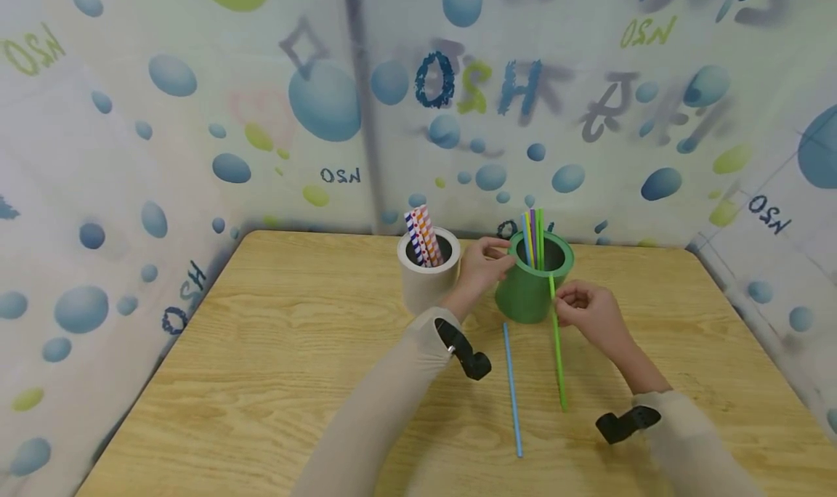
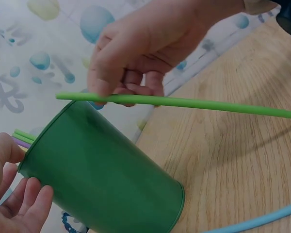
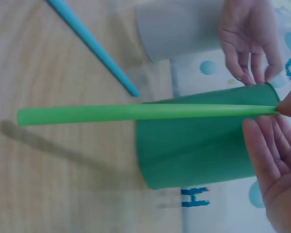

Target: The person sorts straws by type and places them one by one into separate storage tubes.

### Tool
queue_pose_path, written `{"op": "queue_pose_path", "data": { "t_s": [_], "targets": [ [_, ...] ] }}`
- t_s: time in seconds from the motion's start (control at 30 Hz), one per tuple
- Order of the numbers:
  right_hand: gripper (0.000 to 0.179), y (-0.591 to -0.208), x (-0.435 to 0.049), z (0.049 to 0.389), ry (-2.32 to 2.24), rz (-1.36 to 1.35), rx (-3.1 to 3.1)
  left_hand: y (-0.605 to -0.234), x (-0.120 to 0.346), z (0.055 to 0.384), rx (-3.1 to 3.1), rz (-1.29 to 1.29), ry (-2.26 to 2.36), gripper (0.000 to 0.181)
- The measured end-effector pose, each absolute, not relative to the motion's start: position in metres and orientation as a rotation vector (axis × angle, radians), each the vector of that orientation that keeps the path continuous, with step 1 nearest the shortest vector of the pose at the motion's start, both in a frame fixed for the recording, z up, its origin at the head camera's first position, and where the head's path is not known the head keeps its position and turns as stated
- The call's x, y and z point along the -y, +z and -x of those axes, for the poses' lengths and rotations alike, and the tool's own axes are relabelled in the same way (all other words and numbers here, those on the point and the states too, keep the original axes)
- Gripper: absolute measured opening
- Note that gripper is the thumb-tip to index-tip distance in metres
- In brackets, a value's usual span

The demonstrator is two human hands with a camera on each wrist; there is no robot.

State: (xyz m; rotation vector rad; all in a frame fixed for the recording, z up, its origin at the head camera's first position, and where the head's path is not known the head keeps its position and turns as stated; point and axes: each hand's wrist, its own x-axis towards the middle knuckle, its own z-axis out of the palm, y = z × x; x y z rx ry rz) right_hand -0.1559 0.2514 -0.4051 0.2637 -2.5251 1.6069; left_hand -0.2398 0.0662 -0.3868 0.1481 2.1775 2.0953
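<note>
A bright green drinking straw point(image 1: 558, 344) is pinched near its upper end by my right hand point(image 1: 591, 314). It slants in front of the green cylindrical cup point(image 1: 526, 297), its upper end close to the rim in the head view. At the cup's left side, my left hand point(image 1: 484, 268) touches the rim with its fingertips; in the left wrist view its fingers point(image 2: 31, 201) are loosely bent against the outer wall. Several coloured straws point(image 1: 532, 239) stand inside the green cup. A blue straw point(image 1: 513, 392) lies on the table between my forearms.
Left of the green cup stands a white cup point(image 1: 418, 290) with several patterned paper straws point(image 1: 423, 237), partly behind my left hand. Both cups stand near the back edge of the wooden table point(image 1: 281, 337), close to a patterned cloth wall point(image 1: 281, 155).
</note>
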Motion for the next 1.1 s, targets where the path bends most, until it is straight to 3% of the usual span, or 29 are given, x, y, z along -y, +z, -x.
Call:
{"op": "queue_pose_path", "data": {
  "t_s": [0.47,0.8,1.1],
  "targets": [
    [0.016,-0.352,-0.256,0.189,1.442,-0.304,2.523,-0.387,-0.066,0.239,-2.175,-0.117,2.106,0.024],
    [0.012,-0.291,-0.244,0.199,1.379,-0.348,2.382,-0.387,-0.066,0.24,-2.157,-0.134,2.104,0.026],
    [0.007,-0.269,-0.252,0.223,1.434,-0.353,2.293,-0.388,-0.066,0.24,-2.151,-0.151,2.105,0.025]
  ]
}}
